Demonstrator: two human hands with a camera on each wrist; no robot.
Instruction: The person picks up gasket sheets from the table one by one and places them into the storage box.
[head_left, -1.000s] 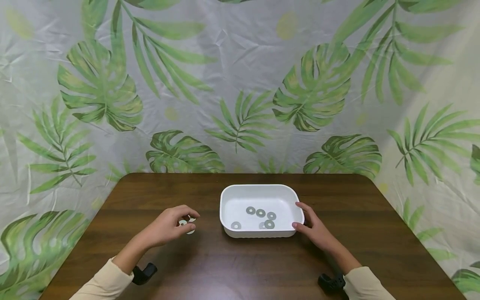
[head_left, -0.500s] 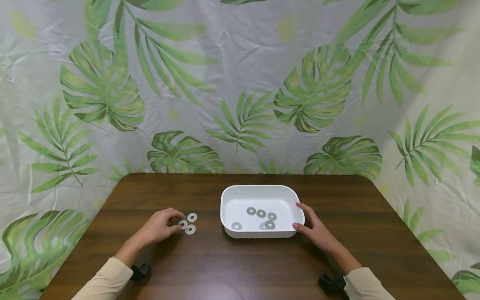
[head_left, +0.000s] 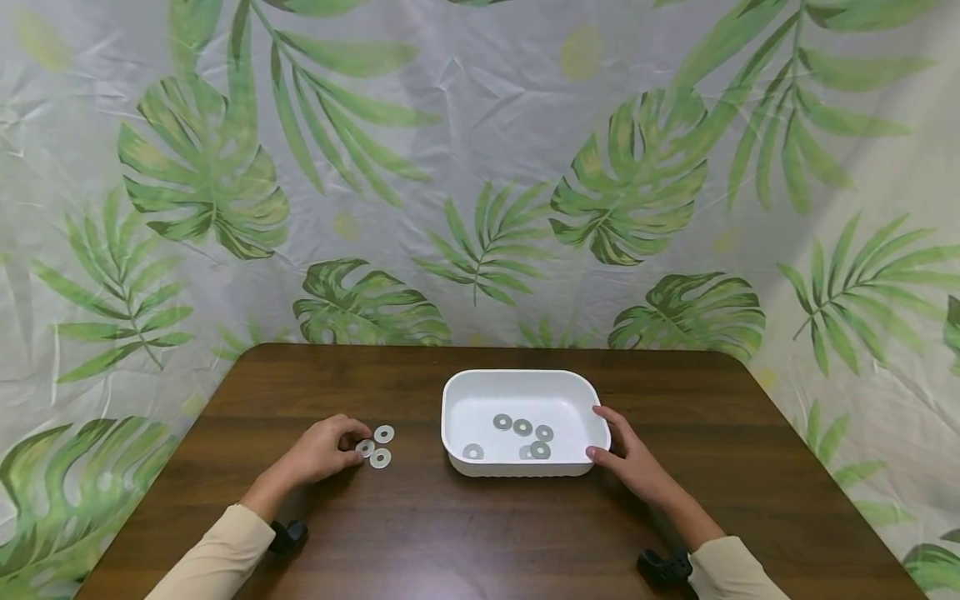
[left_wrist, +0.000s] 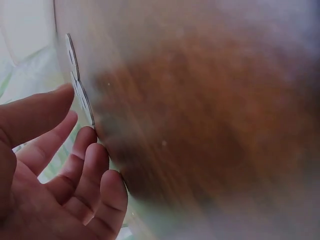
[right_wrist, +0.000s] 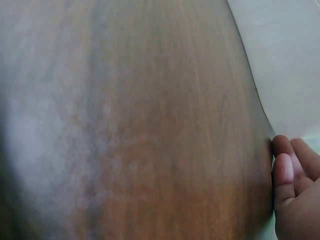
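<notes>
Three flat metal washers lie close together on the brown table: an upper one (head_left: 384,433), a lower one (head_left: 380,457) and a left one (head_left: 365,448). My left hand (head_left: 324,451) is at the left washer, thumb and fingertips right at its edge. In the left wrist view, two washers (left_wrist: 73,57) appear edge-on beyond the thumb (left_wrist: 42,114), which stands apart from the loosely bent fingers. My right hand (head_left: 630,457) holds the right end of a white rectangular tub (head_left: 525,468), thumb at the front corner and a finger at the side rim. Several washers (head_left: 522,427) lie inside.
The wooden table (head_left: 480,533) ends at a back edge with rounded corners. Behind it hangs a leaf-patterned cloth (head_left: 480,167). Dark wrist straps (head_left: 663,568) sit below both hands.
My left hand has drawn back to the left, uncovering the washers on the table, and has barely moved over the last half second. My right hand and the tub stay in place.
</notes>
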